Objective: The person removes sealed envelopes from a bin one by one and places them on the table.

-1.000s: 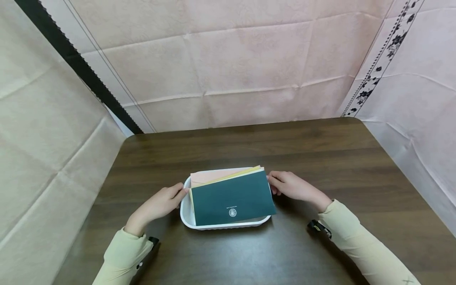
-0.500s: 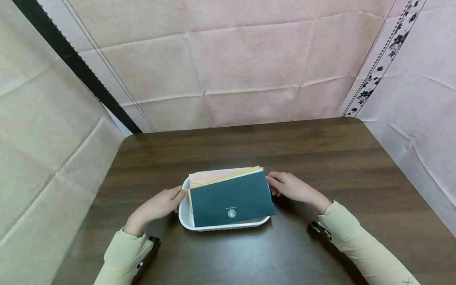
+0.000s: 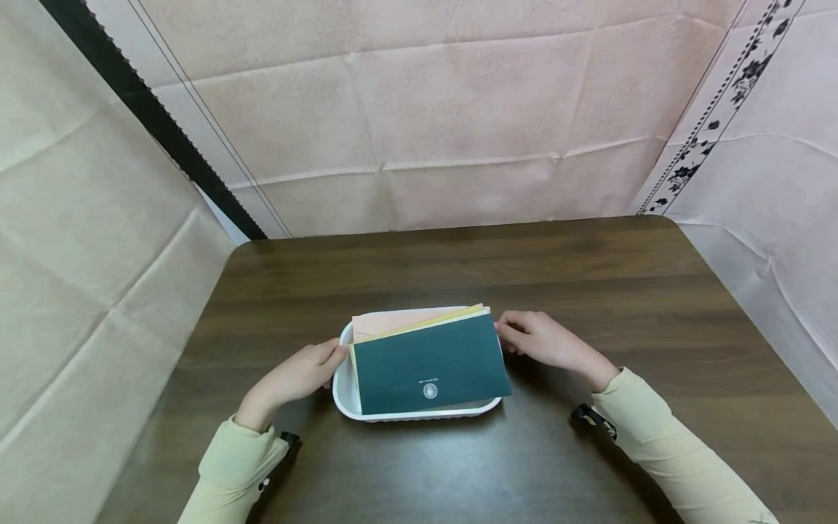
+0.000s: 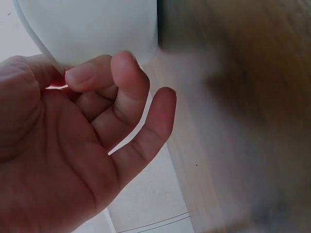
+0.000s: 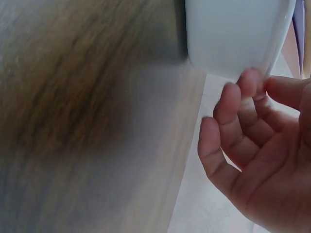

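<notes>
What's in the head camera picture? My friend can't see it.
A left hand and a right hand grip opposite ends of a white tray on a brown table. On the tray, dark green paper lies over yellow paper and pink paper.

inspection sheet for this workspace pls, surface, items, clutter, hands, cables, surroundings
surface: brown wood-grain table, with glossy reflections
job's things: white rounded rectangular tray holding a dark green rectangular paper piece with a pale round emblem, its near right corner past the rim; flat pink paper piece and thin yellow paper edge behind it
clutter: nothing seen
left hand: pinches the tray's left end
right hand: pinches the tray's right end
cables: nothing seen
surroundings: pale creased sheets, black band at left, black floral border at right
</notes>
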`<action>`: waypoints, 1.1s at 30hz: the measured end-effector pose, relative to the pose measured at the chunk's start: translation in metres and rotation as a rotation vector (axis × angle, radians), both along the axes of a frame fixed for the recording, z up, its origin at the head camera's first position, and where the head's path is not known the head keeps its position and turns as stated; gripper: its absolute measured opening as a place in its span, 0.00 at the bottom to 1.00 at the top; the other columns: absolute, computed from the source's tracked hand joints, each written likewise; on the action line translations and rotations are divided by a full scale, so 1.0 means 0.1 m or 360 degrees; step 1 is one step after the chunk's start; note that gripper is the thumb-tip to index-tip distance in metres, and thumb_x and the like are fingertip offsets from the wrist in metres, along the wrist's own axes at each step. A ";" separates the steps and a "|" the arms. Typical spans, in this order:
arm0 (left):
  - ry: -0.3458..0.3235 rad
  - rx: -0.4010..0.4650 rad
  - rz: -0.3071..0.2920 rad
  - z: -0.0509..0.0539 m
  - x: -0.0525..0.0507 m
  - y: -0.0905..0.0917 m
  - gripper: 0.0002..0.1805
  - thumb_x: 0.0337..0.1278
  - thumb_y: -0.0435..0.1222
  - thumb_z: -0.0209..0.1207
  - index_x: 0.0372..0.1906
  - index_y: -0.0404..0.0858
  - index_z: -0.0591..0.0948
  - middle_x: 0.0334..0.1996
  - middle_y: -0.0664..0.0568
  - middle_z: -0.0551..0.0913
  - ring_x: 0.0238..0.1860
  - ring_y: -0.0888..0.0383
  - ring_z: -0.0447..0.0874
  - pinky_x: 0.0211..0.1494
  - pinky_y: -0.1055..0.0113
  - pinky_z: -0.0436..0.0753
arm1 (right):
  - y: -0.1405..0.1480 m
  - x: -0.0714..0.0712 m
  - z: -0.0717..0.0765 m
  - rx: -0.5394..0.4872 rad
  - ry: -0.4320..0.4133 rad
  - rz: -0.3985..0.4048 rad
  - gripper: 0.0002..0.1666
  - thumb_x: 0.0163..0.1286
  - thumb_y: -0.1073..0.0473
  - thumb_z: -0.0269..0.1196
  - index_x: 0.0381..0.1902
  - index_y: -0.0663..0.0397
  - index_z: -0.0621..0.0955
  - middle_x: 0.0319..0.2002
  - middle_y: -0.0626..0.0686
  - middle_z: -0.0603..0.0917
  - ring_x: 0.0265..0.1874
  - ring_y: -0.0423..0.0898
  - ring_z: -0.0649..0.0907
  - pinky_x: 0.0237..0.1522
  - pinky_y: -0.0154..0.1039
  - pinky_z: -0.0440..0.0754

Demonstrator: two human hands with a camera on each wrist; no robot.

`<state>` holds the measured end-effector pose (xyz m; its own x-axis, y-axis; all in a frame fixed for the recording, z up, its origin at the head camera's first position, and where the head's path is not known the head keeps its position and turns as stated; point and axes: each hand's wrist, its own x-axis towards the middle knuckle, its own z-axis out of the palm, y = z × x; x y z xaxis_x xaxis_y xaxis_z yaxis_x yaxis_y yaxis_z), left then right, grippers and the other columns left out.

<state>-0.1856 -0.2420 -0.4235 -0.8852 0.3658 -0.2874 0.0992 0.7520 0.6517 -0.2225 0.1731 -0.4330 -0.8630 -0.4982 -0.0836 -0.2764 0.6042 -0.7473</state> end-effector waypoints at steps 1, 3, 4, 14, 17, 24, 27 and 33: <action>0.0004 -0.0003 -0.0001 0.00 0.00 0.00 0.19 0.80 0.49 0.45 0.45 0.37 0.76 0.25 0.50 0.75 0.26 0.54 0.73 0.33 0.60 0.74 | 0.00 0.00 0.01 0.0005 0.0027 -0.0024 0.12 0.80 0.52 0.55 0.40 0.51 0.81 0.26 0.50 0.78 0.25 0.46 0.77 0.28 0.41 0.76; 0.0013 -0.0008 0.0000 0.00 0.00 0.00 0.19 0.80 0.49 0.45 0.44 0.38 0.76 0.25 0.51 0.75 0.26 0.55 0.73 0.33 0.60 0.74 | 0.00 0.00 0.04 0.0007 0.0093 -0.0079 0.10 0.79 0.51 0.57 0.42 0.50 0.81 0.26 0.50 0.79 0.24 0.46 0.77 0.26 0.41 0.75; 0.0019 -0.0010 0.0000 0.00 0.00 0.00 0.19 0.80 0.49 0.45 0.44 0.38 0.77 0.25 0.51 0.75 0.27 0.55 0.73 0.33 0.60 0.74 | 0.00 0.01 0.06 0.0000 0.0125 -0.0112 0.11 0.79 0.51 0.58 0.43 0.50 0.82 0.26 0.50 0.79 0.24 0.46 0.77 0.26 0.41 0.75; 0.0026 0.0006 -0.0001 -0.03 -0.01 -0.01 0.19 0.80 0.49 0.45 0.47 0.37 0.77 0.25 0.50 0.75 0.27 0.55 0.73 0.34 0.60 0.74 | -0.07 0.12 0.38 -0.0151 0.0571 -0.0268 0.11 0.75 0.51 0.63 0.50 0.47 0.82 0.38 0.47 0.80 0.32 0.45 0.76 0.32 0.39 0.75; 0.0019 0.0012 0.0005 -0.03 -0.01 -0.01 0.20 0.80 0.49 0.45 0.50 0.36 0.77 0.26 0.50 0.75 0.28 0.54 0.74 0.34 0.59 0.75 | -0.12 0.18 0.47 -0.0082 0.0681 -0.0095 0.17 0.70 0.49 0.68 0.53 0.47 0.83 0.46 0.46 0.79 0.40 0.43 0.76 0.36 0.41 0.78; 0.0047 0.0021 -0.0005 -0.04 -0.01 -0.01 0.20 0.80 0.49 0.45 0.46 0.36 0.77 0.24 0.50 0.75 0.26 0.54 0.73 0.33 0.60 0.74 | -0.25 0.28 0.47 0.0258 0.0823 0.0195 0.35 0.60 0.40 0.74 0.58 0.53 0.81 0.56 0.51 0.75 0.53 0.47 0.74 0.49 0.44 0.81; 0.0054 0.0029 -0.0011 -0.05 -0.01 -0.01 0.20 0.80 0.49 0.45 0.45 0.37 0.76 0.24 0.50 0.74 0.26 0.54 0.73 0.33 0.60 0.74 | -0.28 0.29 0.43 0.0312 0.0819 0.0207 0.38 0.57 0.40 0.76 0.60 0.54 0.80 0.57 0.53 0.74 0.53 0.49 0.73 0.48 0.44 0.83; 0.0054 0.0025 0.0002 -0.06 -0.01 -0.01 0.20 0.80 0.49 0.45 0.45 0.36 0.76 0.24 0.50 0.74 0.26 0.55 0.73 0.33 0.60 0.74 | -0.31 0.30 0.40 0.0342 0.0816 0.0224 0.44 0.54 0.40 0.78 0.62 0.55 0.78 0.58 0.53 0.73 0.55 0.50 0.72 0.50 0.45 0.82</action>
<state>-0.1866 -0.2431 -0.4293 -0.8948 0.3691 -0.2512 0.1208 0.7418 0.6596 -0.1925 0.1426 -0.3933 -0.7465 -0.6292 0.2162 -0.6599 0.6588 -0.3612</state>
